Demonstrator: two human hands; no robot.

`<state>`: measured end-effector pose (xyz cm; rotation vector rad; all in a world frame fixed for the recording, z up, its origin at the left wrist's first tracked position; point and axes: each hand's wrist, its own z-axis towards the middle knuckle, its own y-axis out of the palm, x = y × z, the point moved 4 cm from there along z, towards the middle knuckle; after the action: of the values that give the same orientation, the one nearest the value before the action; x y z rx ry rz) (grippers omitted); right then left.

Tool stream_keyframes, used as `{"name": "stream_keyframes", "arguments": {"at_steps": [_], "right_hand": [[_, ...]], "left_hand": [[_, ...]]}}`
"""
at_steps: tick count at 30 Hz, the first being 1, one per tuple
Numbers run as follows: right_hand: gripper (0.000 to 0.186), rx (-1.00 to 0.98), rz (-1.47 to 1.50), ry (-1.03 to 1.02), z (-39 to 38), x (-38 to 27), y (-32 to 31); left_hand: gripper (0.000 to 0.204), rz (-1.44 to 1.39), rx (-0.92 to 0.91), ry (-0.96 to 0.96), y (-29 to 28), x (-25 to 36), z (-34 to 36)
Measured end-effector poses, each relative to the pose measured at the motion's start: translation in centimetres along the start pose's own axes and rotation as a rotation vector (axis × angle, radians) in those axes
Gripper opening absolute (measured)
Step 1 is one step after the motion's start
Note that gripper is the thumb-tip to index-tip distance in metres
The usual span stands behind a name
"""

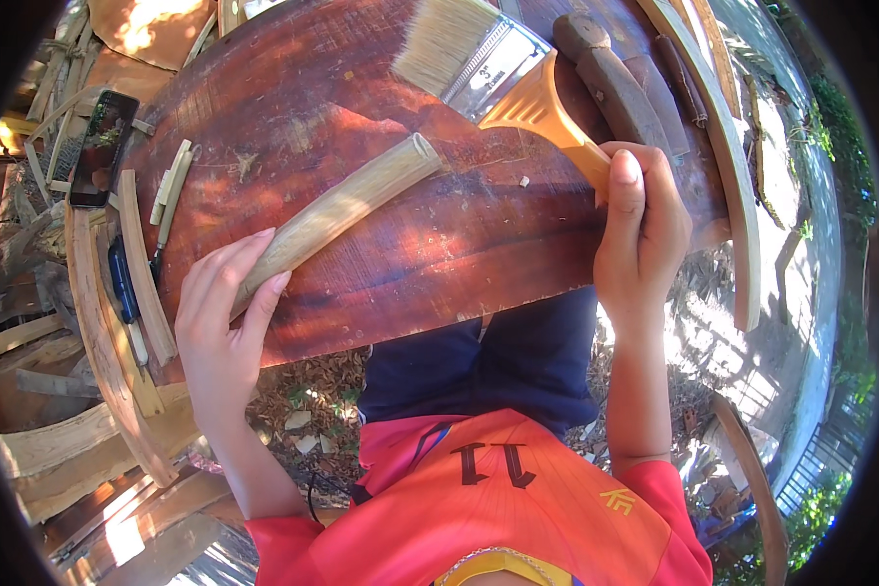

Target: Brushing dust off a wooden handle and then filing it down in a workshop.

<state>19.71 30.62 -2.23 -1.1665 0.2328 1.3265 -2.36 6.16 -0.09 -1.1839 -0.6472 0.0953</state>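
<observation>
Print shows on two things in my view. One is the paintbrush (532, 105) that my right fingers (624, 181) hold by its orange handle: its silvery metal band (514, 57) carries a short, bold size mark (484, 73) in black, with a line of much smaller dark print just beside it, too small for me to make out. Fine dark strokes run along the band near the bristles. The other is my red-orange shirt (410, 532): a two-digit number (498, 464) stands large, dark and angular across my chest, and a small yellow emblem (616, 501) sits toward my right side.
</observation>
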Motion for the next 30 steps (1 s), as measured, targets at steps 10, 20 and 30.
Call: {"name": "stream_keyframes", "arguments": {"at_steps": [10, 20, 30], "right_hand": [[0.031, 0.014, -0.006, 0.026, -0.1, -0.1, -0.1], [0.031, -0.011, -0.010, 0.030, -0.1, 0.0, 0.1], [0.031, 0.011, -0.022, 0.037, -0.1, 0.0, -0.1]], "left_hand": [[0.028, 0.022, -0.034, -0.020, -0.7, -0.3, 0.9], [0.026, 0.069, 0.050, -0.047, -0.4, -0.9, 1.7], [0.027, 0.042, 0.100, -0.080, 0.1, -1.6, 1.8]]}}
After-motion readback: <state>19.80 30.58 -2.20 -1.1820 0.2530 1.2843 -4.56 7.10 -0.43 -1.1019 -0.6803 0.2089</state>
